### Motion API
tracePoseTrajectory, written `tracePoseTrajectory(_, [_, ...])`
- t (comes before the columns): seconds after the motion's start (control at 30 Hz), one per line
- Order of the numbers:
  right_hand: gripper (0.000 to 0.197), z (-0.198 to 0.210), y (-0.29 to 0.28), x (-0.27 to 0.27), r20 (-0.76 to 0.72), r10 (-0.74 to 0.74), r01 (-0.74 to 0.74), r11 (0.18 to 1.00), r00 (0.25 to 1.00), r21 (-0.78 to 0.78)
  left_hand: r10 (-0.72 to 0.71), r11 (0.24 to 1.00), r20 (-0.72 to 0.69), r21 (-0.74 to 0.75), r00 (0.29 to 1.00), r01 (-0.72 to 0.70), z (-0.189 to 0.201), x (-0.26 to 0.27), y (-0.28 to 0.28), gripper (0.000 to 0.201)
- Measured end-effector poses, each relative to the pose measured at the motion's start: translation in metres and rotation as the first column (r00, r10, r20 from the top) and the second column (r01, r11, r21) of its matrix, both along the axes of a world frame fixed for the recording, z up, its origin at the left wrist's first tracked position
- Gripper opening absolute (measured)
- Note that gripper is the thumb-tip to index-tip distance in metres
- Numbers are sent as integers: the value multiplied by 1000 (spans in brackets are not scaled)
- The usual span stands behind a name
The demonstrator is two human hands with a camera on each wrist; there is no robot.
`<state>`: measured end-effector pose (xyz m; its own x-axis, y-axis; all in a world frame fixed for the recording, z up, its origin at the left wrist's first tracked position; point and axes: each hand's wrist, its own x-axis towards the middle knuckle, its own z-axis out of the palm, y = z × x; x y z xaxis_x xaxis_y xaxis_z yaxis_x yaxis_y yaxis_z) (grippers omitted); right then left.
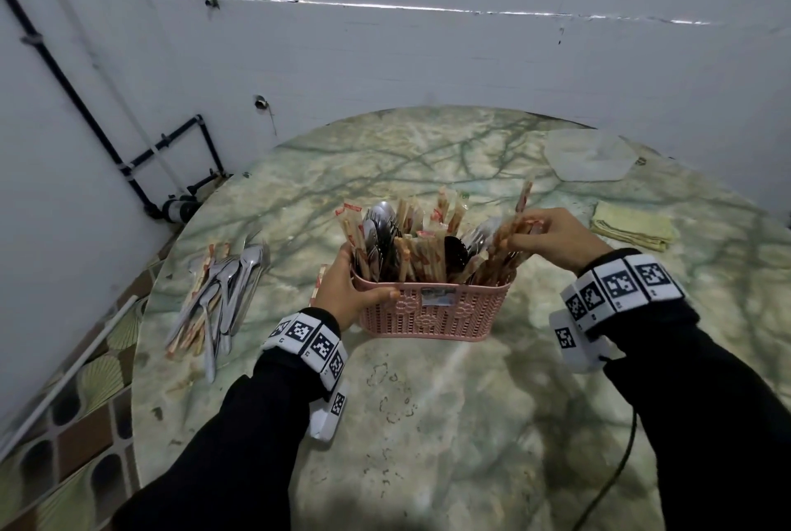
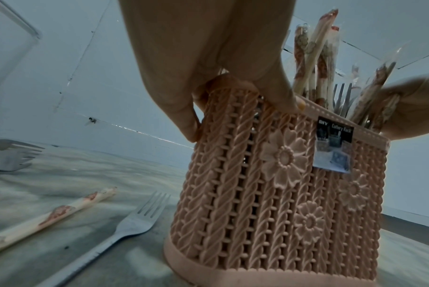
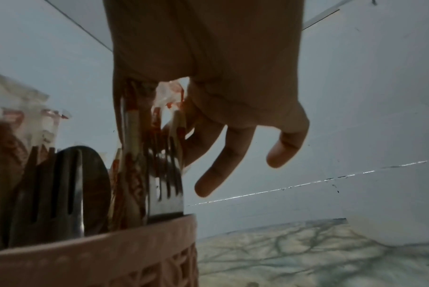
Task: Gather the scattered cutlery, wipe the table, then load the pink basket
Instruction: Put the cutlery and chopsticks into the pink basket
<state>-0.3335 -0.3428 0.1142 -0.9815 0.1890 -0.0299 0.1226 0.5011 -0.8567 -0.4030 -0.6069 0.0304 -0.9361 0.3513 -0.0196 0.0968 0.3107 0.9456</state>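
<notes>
The pink basket (image 1: pixel 432 314) (image 2: pixel 282 194) (image 3: pixel 85 258) stands mid-table, packed with wrapped chopsticks, forks and spoons standing upright. My left hand (image 1: pixel 346 288) (image 2: pixel 208 77) grips its left end, thumb along the front rim and fingers over the side. My right hand (image 1: pixel 552 237) (image 3: pixel 183 116) pinches a bundle of wrapped chopsticks (image 1: pixel 507 239) (image 3: pixel 134 124) whose lower ends sit inside the basket's right end. A pile of forks, spoons and wrapped chopsticks (image 1: pixel 222 295) lies on the table to the left; one fork (image 2: pixel 125 229) and one chopstick packet (image 2: pixel 51 215) lie close to the basket.
The round marble table (image 1: pixel 428 423) stands against white walls. A folded yellow cloth (image 1: pixel 633 226) lies at the right and a clear plastic lid (image 1: pixel 590 154) at the far right. Black pipes (image 1: pixel 171 154) run down the left wall beside the tiled floor (image 1: pixel 64 423).
</notes>
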Motion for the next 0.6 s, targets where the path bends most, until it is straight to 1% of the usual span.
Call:
tracePoseTrajectory(0.13, [10,8,2,-4,129,-76,70,996,989,46,-1,1000,2,13,1000,1,-1,-1,0,72])
tracePoseTrajectory(0.2, [13,11,3,-6,199,-44,34,998,979,52,-4,1000,0,12,1000,4,-1,-1,0,73])
tracePoseTrajectory(0.23, [16,13,3,-6,207,-26,14,998,978,59,-3,1000,-2,10,1000,3,-2,-1,0,73])
tracePoseTrajectory(0.3, [20,11,3,-7,169,-49,31,994,984,107,-2,1000,-3,5,1000,2,-2,-1,1,73])
tracePoseTrajectory(0.37, [21,11,5,-6,133,-108,83,980,985,181,-1,1000,-3,2,1000,1,-2,-2,0,73])
tracePoseTrajectory(0.43, [22,10,7,-9,150,-169,114,942,974,317,0,1000,-12,-3,1000,0,-3,-2,0,75])
tracePoseTrajectory(0.5, [21,14,4,-12,216,-197,84,893,956,442,1,1000,-18,-6,1000,-1,-4,-2,0,77])
tracePoseTrajectory(0.6, [19,17,-6,-16,300,-194,7,849,934,528,10,1000,-5,20,1000,-10,-3,-1,0,74])
